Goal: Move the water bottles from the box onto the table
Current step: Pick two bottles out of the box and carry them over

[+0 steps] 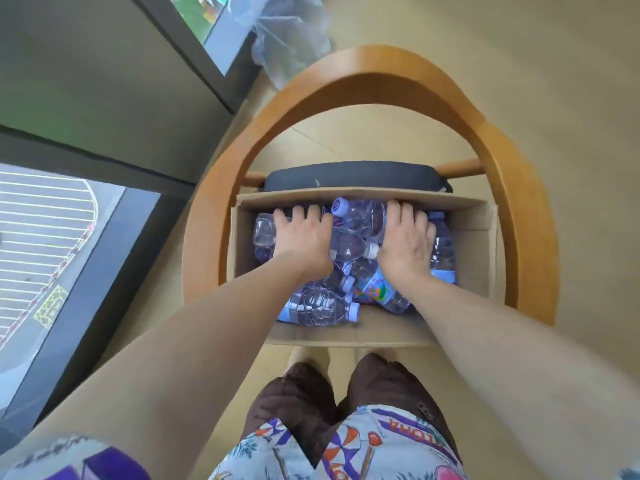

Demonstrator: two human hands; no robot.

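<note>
I see both hands down inside the open brown cardboard box (481, 244), which sits on a wooden chair with a curved back (346, 84). The left hand (303, 237) lies palm-down on the heap of clear plastic water bottles (318, 306), fingers spread and curling over them. The right hand (407, 240) does likewise (its fingertips dip out of sight, so I cannot tell what they grip). A crumpled clear plastic bag (291, 39) lies on the floor beyond.

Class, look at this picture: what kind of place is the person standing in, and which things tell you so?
Probably an upper-floor room in an office or flat: a wooden chair on pale flooring, and floor-level windows looking down on a marked car park far below.
</note>
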